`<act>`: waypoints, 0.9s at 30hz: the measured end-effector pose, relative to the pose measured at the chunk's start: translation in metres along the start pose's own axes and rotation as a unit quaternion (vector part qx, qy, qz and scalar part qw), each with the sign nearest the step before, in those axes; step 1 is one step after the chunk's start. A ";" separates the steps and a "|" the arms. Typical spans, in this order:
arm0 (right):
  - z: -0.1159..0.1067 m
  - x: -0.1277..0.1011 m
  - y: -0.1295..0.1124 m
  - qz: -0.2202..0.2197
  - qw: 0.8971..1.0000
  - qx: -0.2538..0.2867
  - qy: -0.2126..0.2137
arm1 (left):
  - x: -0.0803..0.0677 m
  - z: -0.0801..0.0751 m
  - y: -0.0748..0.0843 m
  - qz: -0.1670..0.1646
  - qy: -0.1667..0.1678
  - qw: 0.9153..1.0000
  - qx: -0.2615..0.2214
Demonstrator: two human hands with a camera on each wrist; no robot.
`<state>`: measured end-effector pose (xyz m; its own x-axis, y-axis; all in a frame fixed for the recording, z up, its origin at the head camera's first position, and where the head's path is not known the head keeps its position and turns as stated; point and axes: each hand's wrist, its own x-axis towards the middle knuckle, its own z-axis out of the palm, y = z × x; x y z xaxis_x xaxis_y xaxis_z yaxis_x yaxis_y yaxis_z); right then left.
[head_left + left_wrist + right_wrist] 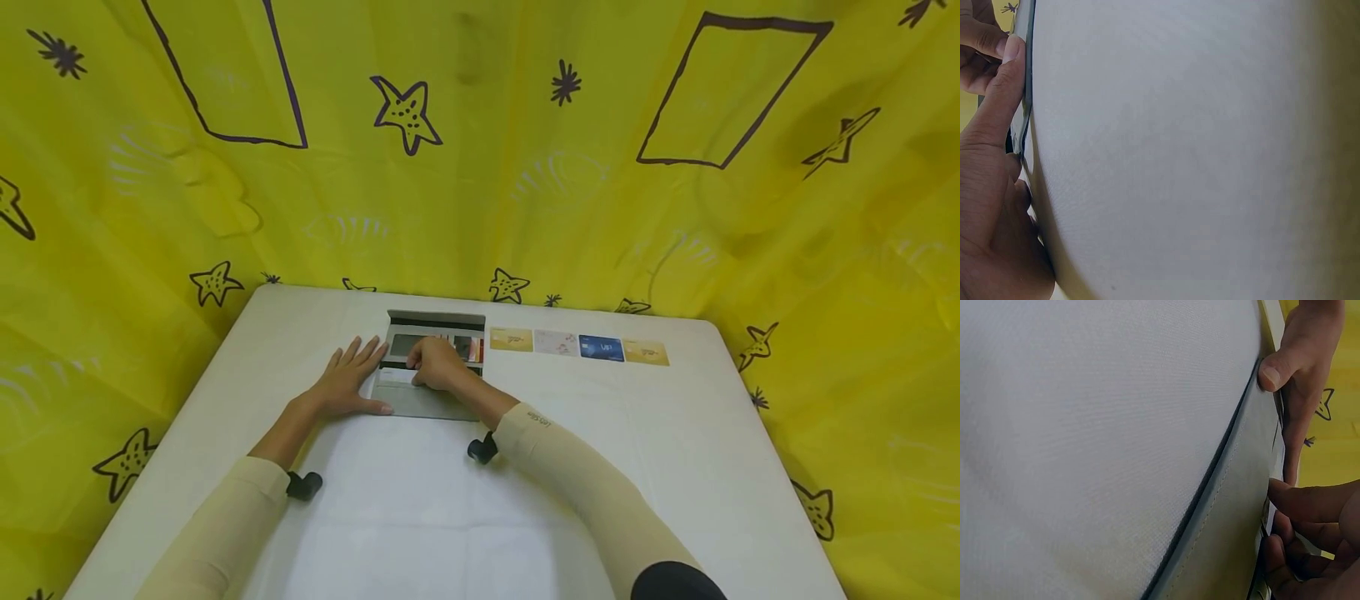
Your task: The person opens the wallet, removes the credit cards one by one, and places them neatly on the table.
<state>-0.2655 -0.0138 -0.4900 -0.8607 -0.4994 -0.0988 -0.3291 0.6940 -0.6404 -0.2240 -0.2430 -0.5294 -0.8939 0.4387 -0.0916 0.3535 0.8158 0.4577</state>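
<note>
A grey wallet (427,404) lies unfolded on the table, with dark and coloured cards (470,348) in its upper half. My left hand (345,385) rests flat at its left side, fingers spread, the thumb lying on the lower left corner. The right hand (441,363) is over the middle of the wallet, its fingers curled. Its thumb and fingers pinch a white slip (397,377) at the lower half's pocket edge; the hand hides much of that slip. In the right wrist view the wallet's stitched edge (1210,503) runs between the two hands.
To the wallet's right lie a gold card (512,339), a pale flowered card (556,342), a blue card (602,347) and another gold card (647,352) in a row. The white table (420,517) ends at a yellow curtain (480,208) behind.
</note>
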 end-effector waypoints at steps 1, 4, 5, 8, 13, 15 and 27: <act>0.000 0.001 0.000 0.001 1.000 -0.005 -0.003 | 0.000 0.001 0.000 0.001 -0.001 1.000 0.001; 0.000 0.002 0.000 0.003 1.000 -0.015 -0.009 | 0.001 0.002 -0.001 0.002 0.000 1.000 0.002; 0.000 0.002 -0.001 0.004 1.000 -0.018 -0.010 | 0.001 0.002 -0.001 0.003 0.000 1.000 0.003; -0.001 0.002 -0.001 0.006 1.000 -0.018 -0.012 | 0.001 0.001 0.000 0.001 0.000 1.000 0.002; -0.004 0.001 -0.001 0.005 1.000 0.009 -0.018 | 0.000 0.000 0.001 -0.004 -0.001 1.000 0.002; -0.006 0.001 -0.001 0.004 0.999 0.027 -0.020 | 0.000 0.000 0.001 -0.003 0.000 1.000 0.003; -0.010 0.003 0.005 0.017 0.994 0.110 -0.023 | 0.000 -0.001 0.004 -0.005 -0.001 1.000 0.008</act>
<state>-0.2738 -0.0066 -0.4857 -0.8496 -0.5043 -0.1542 -0.2033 0.5830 -0.7866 -0.2230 -0.2403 -0.5271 -0.8973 0.4304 -0.0983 0.3480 0.8265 0.4426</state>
